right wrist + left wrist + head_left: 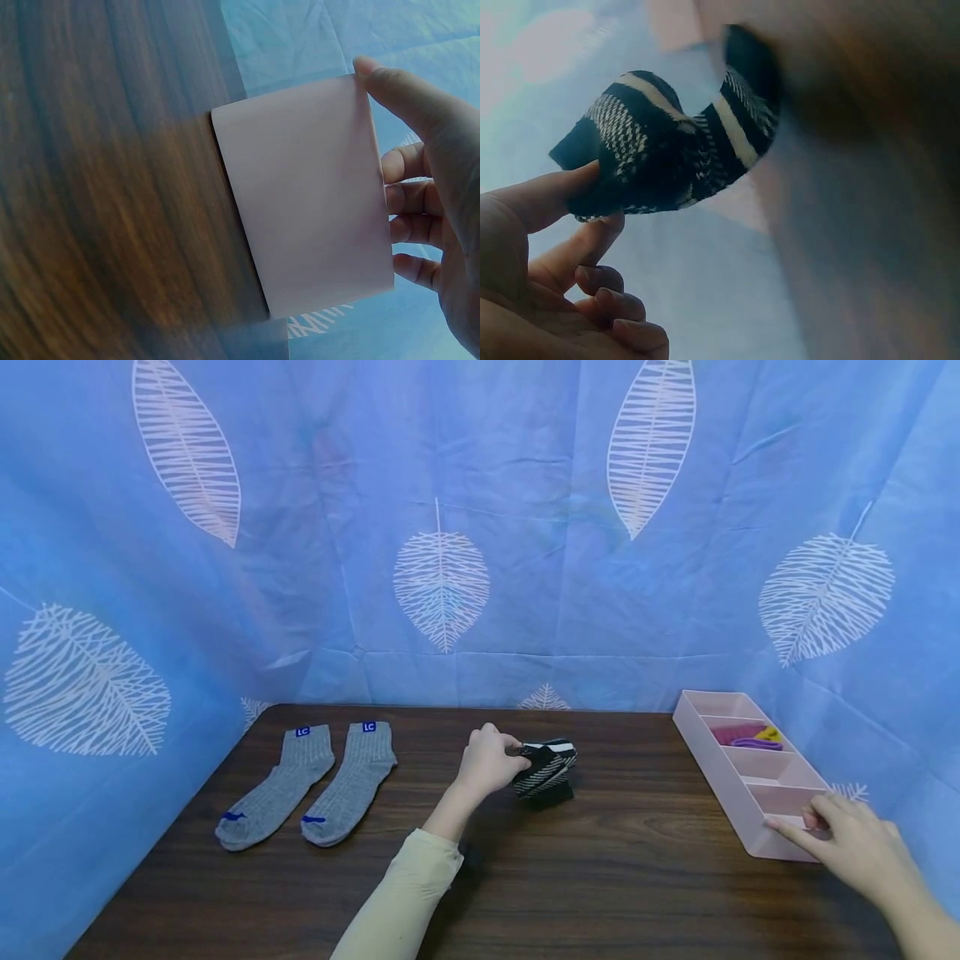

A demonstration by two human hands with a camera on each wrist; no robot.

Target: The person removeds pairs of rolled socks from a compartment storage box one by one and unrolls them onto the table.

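Observation:
My left hand (487, 764) pinches a black sock (546, 771) with white stripes and a woven pattern. The sock hangs bent from thumb and forefinger above the middle of the table. In the left wrist view, the black sock (667, 161) curves away from the fingertips, while the other fingers are curled below. On the right, my right hand (862, 839) holds the near end of a long pale pink divided box (723, 793). Its thumb is at the rim's corner, and the fingers bend over the rim of the end wall (304, 199).
Two grey socks (277, 789) with blue labels lie flat side by side at the table's left. Folded pink, purple and yellow fabric (738, 737) sits in the box's second compartment from the back. A blue leaf-patterned cloth (510, 585) hangs behind the brown wooden table (600, 877).

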